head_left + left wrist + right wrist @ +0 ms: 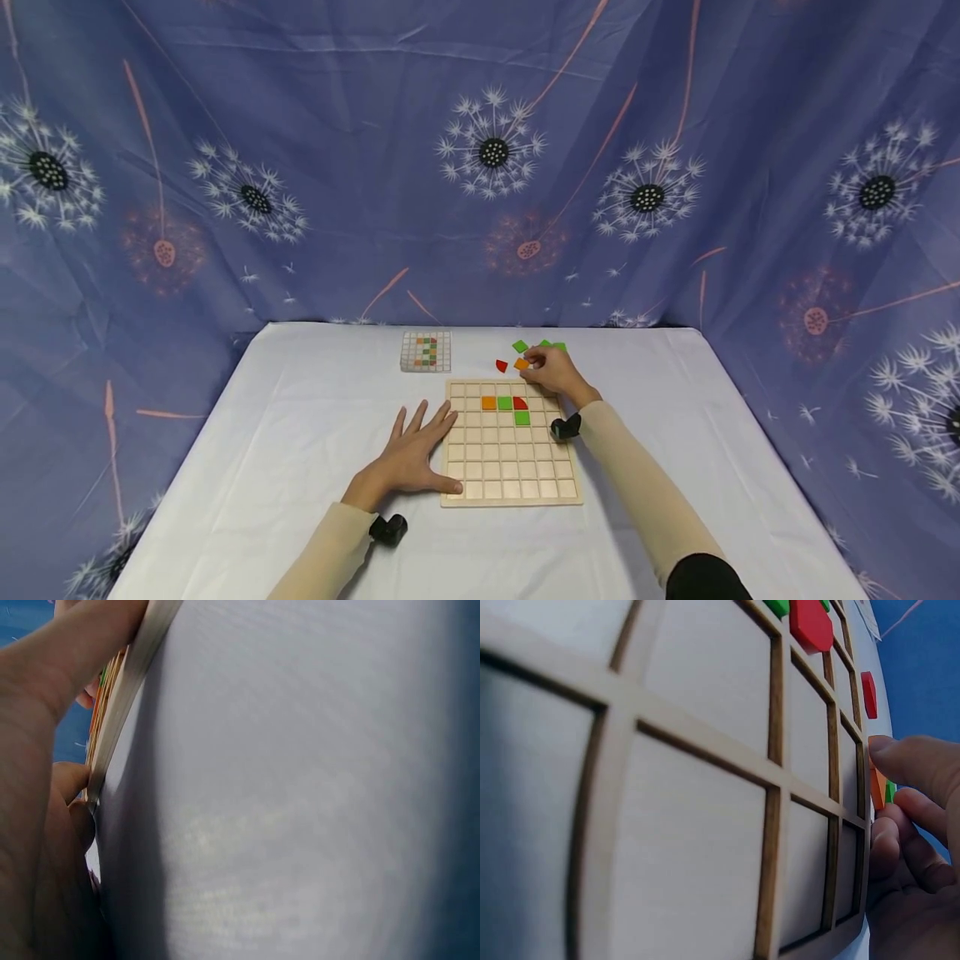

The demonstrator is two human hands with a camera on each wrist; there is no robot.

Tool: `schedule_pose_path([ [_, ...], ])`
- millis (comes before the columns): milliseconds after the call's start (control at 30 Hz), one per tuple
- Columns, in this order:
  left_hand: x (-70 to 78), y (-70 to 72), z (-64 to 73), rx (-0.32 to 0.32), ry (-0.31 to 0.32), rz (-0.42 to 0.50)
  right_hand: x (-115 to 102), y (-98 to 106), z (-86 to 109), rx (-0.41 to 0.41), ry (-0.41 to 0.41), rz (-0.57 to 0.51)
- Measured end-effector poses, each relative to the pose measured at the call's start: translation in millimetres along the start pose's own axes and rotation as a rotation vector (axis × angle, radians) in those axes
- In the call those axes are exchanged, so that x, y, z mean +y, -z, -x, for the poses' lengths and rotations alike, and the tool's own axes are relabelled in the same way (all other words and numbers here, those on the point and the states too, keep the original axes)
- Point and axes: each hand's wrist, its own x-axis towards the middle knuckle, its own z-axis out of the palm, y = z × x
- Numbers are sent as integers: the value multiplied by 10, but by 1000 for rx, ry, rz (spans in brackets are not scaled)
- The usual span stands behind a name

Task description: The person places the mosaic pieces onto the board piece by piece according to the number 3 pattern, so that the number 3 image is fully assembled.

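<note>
Tile [521,364], orange, pinched in right hand [552,367] just beyond far edge of board [510,452], with left hand [411,461] spread straight-fingered on left edge. Best gripped by its sides, lifted level, without nudging board.

Hands of mine, two: left hand [411,460], right hand [553,368]. Gridded wooden board [509,469], one. Small patterned grid [426,352], one. Set in my board: orange square [489,403], one; green squares [505,403], two; red rounded piece [519,404], one. Loose: red wedge [501,366], one; orange piece [521,364], at least one; green pieces [520,346], at least three, my fingers obscuring the exact count
</note>
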Motion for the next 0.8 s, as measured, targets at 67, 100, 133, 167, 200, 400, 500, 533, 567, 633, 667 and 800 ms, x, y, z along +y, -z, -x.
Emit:
schedule_pose_path([
  [67,3,4,-10,5,-8,1,-1,4,-1,5,0,5],
  [100,3,5,-13,4,-12,-3,-2,6,2,7,-3,7],
  [133,2,7,-17,-1,-13,-8,-3,9,4,9,-8,6],
  [167,2,8,-21,-1,-16,-7,-4,10,5,10,-9,8],
  [200,2,11,-23,0,-18,-6,-5,12,7,12,-12,10],
  [400,9,38,-34,-1,-12,-5,-23,15,3,13,-18,27],
  [500,7,46,-39,-3,-9,-12,-29,14,-7,16,-18,36],
  [533,7,48,-38,-3,-11,-12,-29,14,-9,19,-16,36],
  [567,7,48,-36,-1,-13,-12,-29,13,-11,24,-13,33],
  [633,5,48,-29,3,-14,-6,-22,10,-9,33,-2,29],
  [667,4,44,-22,7,-18,0,-13,4,-8,32,2,27],
  [800,-3,35,-3,-13,-3,0,11,-8,20,22,7,25],
])
